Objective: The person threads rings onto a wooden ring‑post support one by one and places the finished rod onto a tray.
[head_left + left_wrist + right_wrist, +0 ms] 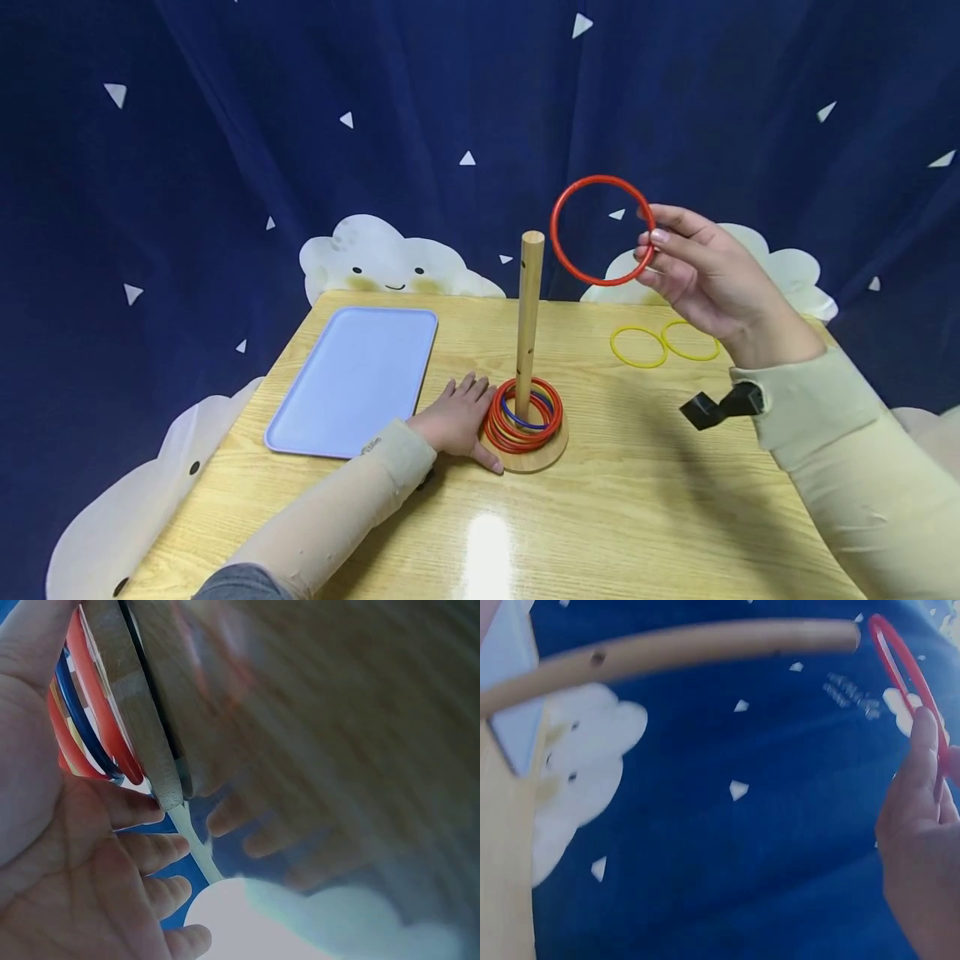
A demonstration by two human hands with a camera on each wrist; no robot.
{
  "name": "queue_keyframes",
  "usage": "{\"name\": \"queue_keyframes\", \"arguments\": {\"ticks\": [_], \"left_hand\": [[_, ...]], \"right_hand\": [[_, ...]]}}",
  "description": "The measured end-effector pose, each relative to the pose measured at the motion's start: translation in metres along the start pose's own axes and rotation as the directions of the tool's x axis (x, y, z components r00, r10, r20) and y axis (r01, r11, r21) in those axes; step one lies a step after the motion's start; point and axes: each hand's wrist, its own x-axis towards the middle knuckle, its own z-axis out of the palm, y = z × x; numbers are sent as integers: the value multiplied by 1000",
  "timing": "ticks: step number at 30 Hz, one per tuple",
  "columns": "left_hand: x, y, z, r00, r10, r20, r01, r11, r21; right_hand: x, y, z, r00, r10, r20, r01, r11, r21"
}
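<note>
A red ring is pinched at its right edge between the thumb and fingers of my right hand, raised beside the top of a wooden peg. In the right wrist view the ring stands near the tip of the peg. Several rings, red, blue and yellow, lie stacked around the peg's foot on its round wooden base. My left hand rests at the left side of that base with its fingers spread. The left wrist view shows those fingers beside the base edge.
On the wooden table a light blue tray lies to the left. Two yellow rings lie side by side at the back right. Behind the table hangs a dark blue curtain with white triangles and clouds.
</note>
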Motion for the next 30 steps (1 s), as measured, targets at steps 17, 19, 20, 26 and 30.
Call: {"name": "queue_keyframes", "arguments": {"ticks": [17, 19, 20, 26, 30], "left_hand": [[-1, -2, 3, 1000, 2, -8, -2, 1000, 7], [-1, -2, 3, 1000, 3, -10, -3, 1000, 11], [-1, -2, 3, 1000, 5, -12, -5, 1000, 10], [-2, -1, 1, 1000, 10, -9, -10, 1000, -5], [-2, -1, 0, 1000, 8, -4, -8, 1000, -2]], "right_hand": [[14, 45, 17, 985, 168, -30, -171, 963, -209], [14, 52, 14, 979, 195, -57, -204, 947, -248], [14, 55, 12, 975, 209, -73, -221, 937, -269], [12, 78, -7, 943, 291, -164, -333, 854, -399], [8, 97, -24, 915, 351, -201, -404, 793, -455]]}}
